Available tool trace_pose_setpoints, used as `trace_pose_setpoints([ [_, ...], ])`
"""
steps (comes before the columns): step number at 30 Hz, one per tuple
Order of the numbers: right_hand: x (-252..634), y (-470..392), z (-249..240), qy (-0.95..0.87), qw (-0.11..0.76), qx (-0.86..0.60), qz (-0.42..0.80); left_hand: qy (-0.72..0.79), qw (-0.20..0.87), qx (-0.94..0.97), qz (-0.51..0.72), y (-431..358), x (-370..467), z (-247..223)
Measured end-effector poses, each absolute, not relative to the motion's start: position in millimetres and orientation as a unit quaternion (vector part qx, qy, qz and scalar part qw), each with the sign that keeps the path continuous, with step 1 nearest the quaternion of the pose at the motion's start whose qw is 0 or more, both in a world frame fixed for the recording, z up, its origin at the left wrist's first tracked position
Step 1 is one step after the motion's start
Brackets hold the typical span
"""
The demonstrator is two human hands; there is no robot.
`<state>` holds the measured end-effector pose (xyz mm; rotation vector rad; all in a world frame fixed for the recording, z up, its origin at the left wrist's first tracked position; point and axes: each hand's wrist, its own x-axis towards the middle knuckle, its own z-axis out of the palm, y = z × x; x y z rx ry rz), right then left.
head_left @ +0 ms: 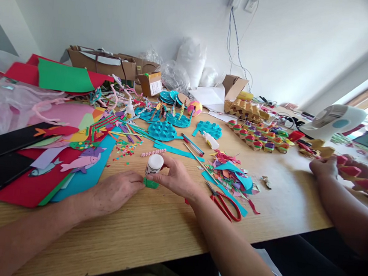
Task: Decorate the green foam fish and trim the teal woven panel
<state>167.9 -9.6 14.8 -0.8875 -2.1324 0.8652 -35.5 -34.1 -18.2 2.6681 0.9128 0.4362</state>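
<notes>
A small white bottle (154, 164) with a white cap stands over a green piece (151, 183) near the table's front. My right hand (176, 177) is closed round the bottle from the right, thumb across its lower part. From the left, my left hand (118, 191) rests on the table, its fingers together and their tips at the green piece's edge. Whether those tips pinch the piece is too small to tell. Just behind the bottle lies a pink and white twisted strip (153, 153). Red-handled scissors (226, 204) lie right of my right hand.
Coloured paper (32, 180) and dark flat objects (3, 178) cover the left side. Blue painted egg-carton pieces (162, 131), a glue bottle (210, 140) and paper scraps (232, 172) lie beyond my hands. At right, another person's hands (325, 167) hold a red and yellow carton piece (350, 171).
</notes>
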Motion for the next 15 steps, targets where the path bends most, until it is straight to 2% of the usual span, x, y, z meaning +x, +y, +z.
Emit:
trace_pose_setpoints([
  [8, 169.4, -7.3, 12.8, -0.808, 0.350, -0.350, 0.319, 0.324, 0.104, 0.935, 0.103, -35.4, -34.0, -13.8],
  [15, 171.0, -9.0, 14.9, -0.817, 0.328, -0.337, 0.334, 0.325, 0.144, 0.926, 0.125, -34.6, -35.8, -17.2],
])
